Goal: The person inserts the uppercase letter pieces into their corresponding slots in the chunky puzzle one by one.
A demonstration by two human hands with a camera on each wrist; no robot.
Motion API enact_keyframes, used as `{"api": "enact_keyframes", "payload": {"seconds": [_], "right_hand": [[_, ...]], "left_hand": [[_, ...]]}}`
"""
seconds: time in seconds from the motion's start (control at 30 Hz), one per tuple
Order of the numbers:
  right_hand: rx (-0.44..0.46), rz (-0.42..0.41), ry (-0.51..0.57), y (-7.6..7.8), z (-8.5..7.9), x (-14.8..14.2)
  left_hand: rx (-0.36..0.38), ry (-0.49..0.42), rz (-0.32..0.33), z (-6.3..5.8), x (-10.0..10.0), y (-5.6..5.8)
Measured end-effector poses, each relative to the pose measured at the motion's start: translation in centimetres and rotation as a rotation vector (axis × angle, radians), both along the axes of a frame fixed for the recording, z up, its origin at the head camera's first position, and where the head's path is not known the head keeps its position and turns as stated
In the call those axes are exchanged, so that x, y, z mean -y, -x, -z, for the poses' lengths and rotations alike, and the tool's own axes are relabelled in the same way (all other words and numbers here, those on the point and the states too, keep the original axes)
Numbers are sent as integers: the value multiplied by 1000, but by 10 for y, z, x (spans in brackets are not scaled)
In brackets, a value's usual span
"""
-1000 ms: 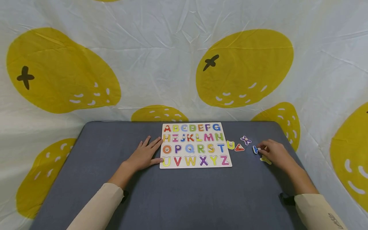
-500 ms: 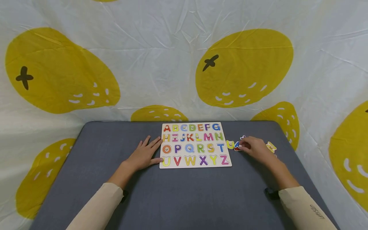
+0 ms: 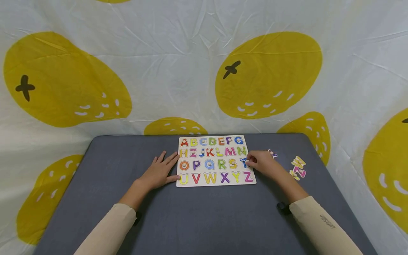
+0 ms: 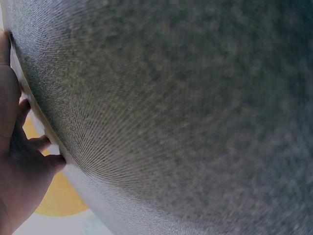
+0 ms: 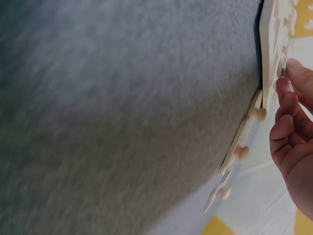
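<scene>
A white wooden alphabet puzzle board (image 3: 204, 185) lies on the table, with knobbed letter pieces in its upper rows. Along its left edge my left hand (image 3: 158, 173) rests with fingers spread, thumb and fingertips touching the board. My right hand (image 3: 262, 163) pinches the blue letter T piece (image 3: 244, 163) by its knob, over the T spot at the board's right side. In the right wrist view, thumb and forefinger of the right hand (image 5: 296, 127) meet near the board's edge (image 5: 265, 58). The right hand hides the U and V pieces in the head view.
A purple X piece (image 3: 272, 153) lies just beyond the right hand. Farther right are a yellow W piece (image 3: 298, 162), a pink Z piece (image 3: 300, 172) and a yellow piece (image 3: 294, 175). A grey table (image 3: 204, 219) stands against a lemon-printed cloth (image 3: 178, 71).
My right hand has picked up the T piece from the table at right and carried it left to the board. The left hand has stayed in place.
</scene>
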State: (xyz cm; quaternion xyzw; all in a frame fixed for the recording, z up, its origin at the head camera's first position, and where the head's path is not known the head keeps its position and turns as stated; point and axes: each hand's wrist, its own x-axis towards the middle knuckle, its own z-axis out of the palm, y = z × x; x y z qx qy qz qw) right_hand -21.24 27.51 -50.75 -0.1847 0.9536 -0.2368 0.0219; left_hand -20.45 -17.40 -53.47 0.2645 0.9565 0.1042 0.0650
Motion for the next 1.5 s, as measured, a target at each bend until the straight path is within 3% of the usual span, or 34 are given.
{"api": "enact_keyframes", "payload": {"seconds": [0.23,0.83,1.03,1.17,1.5], "right_hand": [[23,50,-9,1,2,14],[29,58,-14,-1,3,16],[25,67,31,-6,2,3],[-42,56,10,-9,-1,-13],[-97,76,-34,-9,-2,-51]], "left_hand": [[5,0,2,0,0,0],[-9,-11,7,1,1,-1],[-6,-13,10,-2,0,-2],[-1,-8,7,-1,0,-1],[-8,-26,12,-2,1,-2]]}}
